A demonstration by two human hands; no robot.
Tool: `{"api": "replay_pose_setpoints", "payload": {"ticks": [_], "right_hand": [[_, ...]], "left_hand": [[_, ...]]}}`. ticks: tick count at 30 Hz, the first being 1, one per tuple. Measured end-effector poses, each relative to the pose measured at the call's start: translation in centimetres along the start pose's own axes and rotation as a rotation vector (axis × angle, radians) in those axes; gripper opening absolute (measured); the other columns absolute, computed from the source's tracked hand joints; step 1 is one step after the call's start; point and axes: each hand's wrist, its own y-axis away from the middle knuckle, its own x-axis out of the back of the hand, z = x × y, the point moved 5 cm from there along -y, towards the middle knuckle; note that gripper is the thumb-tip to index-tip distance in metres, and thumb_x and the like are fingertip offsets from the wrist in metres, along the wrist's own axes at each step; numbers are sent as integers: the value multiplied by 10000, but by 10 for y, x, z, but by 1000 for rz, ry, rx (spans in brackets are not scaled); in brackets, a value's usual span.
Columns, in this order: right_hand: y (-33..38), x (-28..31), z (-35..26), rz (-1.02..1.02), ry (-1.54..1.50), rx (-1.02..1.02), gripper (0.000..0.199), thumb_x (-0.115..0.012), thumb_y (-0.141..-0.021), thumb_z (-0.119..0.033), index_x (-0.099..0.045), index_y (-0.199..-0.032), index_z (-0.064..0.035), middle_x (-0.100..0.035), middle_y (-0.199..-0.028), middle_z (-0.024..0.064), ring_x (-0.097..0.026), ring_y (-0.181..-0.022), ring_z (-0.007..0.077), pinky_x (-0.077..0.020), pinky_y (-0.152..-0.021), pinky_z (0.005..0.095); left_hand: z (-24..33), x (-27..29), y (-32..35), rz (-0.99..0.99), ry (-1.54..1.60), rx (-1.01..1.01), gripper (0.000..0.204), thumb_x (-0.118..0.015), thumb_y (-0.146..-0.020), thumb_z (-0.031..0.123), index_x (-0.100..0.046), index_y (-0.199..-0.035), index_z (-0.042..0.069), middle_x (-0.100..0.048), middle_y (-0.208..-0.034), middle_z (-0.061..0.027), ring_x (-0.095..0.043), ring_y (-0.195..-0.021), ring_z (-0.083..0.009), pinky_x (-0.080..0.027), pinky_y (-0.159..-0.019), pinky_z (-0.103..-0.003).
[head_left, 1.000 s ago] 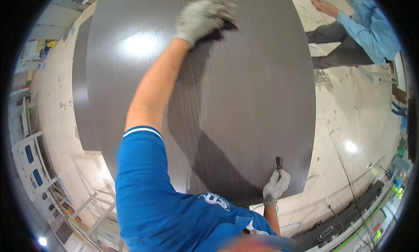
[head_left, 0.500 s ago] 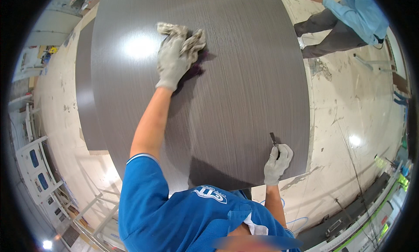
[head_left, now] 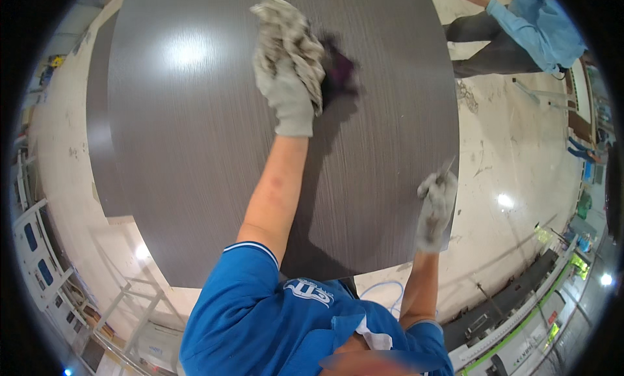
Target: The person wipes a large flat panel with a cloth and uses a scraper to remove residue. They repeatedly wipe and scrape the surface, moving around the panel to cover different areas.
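Note:
A large dark grey-brown panel (head_left: 195, 148) with a fine wood grain lies flat in front of me. My left hand (head_left: 286, 96), in a grey work glove, presses a crumpled grey rag (head_left: 292, 34) onto the panel's far middle. My right hand (head_left: 434, 210), also gloved, rests at the panel's right edge and grips a small thin dark tool (head_left: 447, 169) that points up from the fist. My blue sleeves fill the lower part of the view.
A second dark panel (head_left: 97, 116) sticks out underneath at the left. Another person in a blue shirt and grey trousers (head_left: 520, 34) stands at the top right on the pale glossy floor (head_left: 513, 155). White metal frames (head_left: 39, 246) stand at the lower left, a machine line (head_left: 533, 298) at the lower right.
My left hand has drawn the rag back toward me across the panel, from its far edge to the middle. My right hand has stayed at the right edge with the tool.

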Motion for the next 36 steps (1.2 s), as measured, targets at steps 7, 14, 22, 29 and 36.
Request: {"api": "replay_pose_setpoints", "payload": {"ticks": [7,14,22,29,36], "right_hand": [[-81,-74,-29,-253,150,5,220,-589,-1055,-187,-639,-1170,-6,-551,-894,5,-524,-777,106,-452,-719,280],[-180,-91,-41,-304,778,578,198,-662,-981,-185,-734,-1146,-103,-677,-987,90,-635,-917,226,-500,-818,358],[-251,-145,-56,-325,945,969,212,-691,-916,-114,-744,-1115,-166,-685,-994,29,-635,-996,261,-500,-886,403],[-165,-122,-55,-611,928,1042,299,-708,-814,10,-769,-1026,-192,-696,-976,22,-648,-969,244,-504,-891,381],[-236,-148,-39,-447,947,1105,277,-676,-853,-27,-745,-1037,-222,-691,-973,-3,-623,-982,208,-480,-888,366]], "left_hand": [[15,13,-24,78,38,28,342,-569,-1055,146,-467,-1360,27,-661,-1081,-165,-691,-742,-219,-582,-514,-281],[7,15,-21,214,47,40,393,-653,-1026,212,-506,-1339,25,-656,-1018,-117,-679,-718,-156,-584,-519,-255],[12,16,-21,204,-75,11,347,-590,-1061,204,-511,-1340,13,-679,-1004,-142,-685,-676,-154,-553,-499,-241],[10,20,-21,200,-119,-35,295,-549,-1064,145,-518,-1325,13,-693,-1050,-140,-723,-792,-156,-598,-566,-227],[16,19,-29,118,-267,-107,336,-540,-1073,153,-509,-1365,-9,-702,-1130,-139,-751,-890,-187,-583,-549,-191]]}}
